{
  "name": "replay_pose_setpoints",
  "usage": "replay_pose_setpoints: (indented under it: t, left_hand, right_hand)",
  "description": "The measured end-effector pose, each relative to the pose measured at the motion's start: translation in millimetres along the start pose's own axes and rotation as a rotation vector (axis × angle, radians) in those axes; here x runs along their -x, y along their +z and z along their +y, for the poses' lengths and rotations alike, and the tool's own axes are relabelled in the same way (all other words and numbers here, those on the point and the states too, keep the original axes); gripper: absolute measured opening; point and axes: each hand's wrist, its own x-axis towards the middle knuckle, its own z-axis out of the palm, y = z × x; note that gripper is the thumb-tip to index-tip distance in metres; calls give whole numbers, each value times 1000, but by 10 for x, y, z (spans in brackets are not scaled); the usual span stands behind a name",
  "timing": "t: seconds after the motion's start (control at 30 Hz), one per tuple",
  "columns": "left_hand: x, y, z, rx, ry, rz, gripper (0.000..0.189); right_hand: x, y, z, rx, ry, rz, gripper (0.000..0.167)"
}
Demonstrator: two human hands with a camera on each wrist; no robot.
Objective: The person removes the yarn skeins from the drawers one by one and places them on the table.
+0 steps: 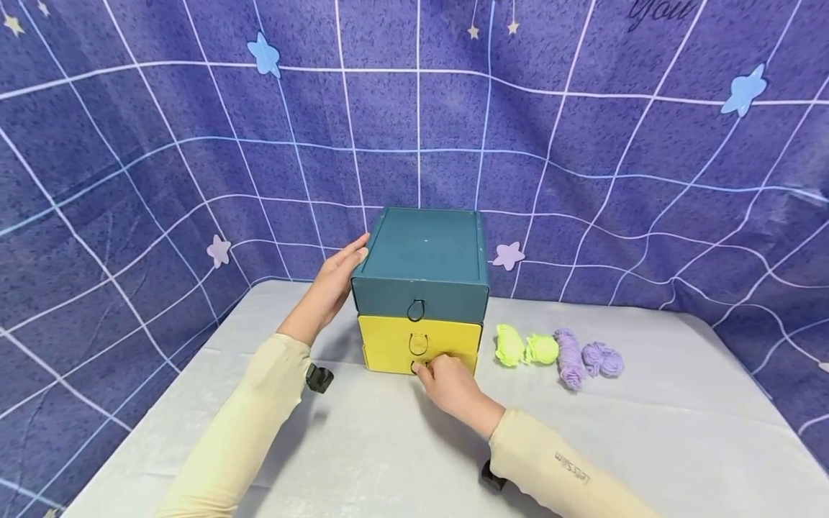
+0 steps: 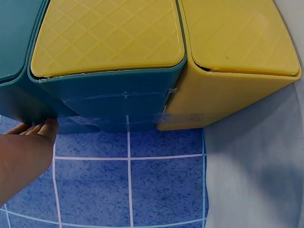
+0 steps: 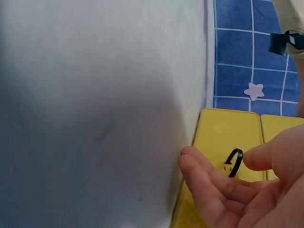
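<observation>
A stacked drawer box with a teal top stands on the table. Below its teal top drawer are a yellow middle drawer and a yellow bottom drawer. Each front carries a thin black loop handle. My left hand rests against the box's left side near the top, fingers extended. At the bottom drawer is my right hand, its thumb tip beside the black loop. In the right wrist view its fingers are loosely bent, with a gap between them and the thumb.
Right of the box lie two neon yellow yarn bundles, a long purple yarn skein and a smaller purple yarn bundle. A grey-white cloth covers the table. Behind hangs a blue curtain with a grid and stars.
</observation>
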Motion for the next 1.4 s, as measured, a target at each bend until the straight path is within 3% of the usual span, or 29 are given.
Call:
replay_pose_setpoints:
  t: [0.4, 0.7, 1.17, 1.4]
  left_hand:
    - [9, 9, 8, -6, 4, 5, 55]
    - [28, 14, 7, -7, 10, -12, 56]
    - [13, 12, 13, 1, 14, -10, 55]
    - [14, 13, 10, 11, 24, -13, 56]
  right_hand:
    - [-24, 66, 31, -86, 82, -42, 33]
    - [54, 64, -20, -71, 113, -70, 34]
    - [417, 95, -143, -28, -8, -76, 41]
    - [591, 104, -237, 33, -28, -79, 44]
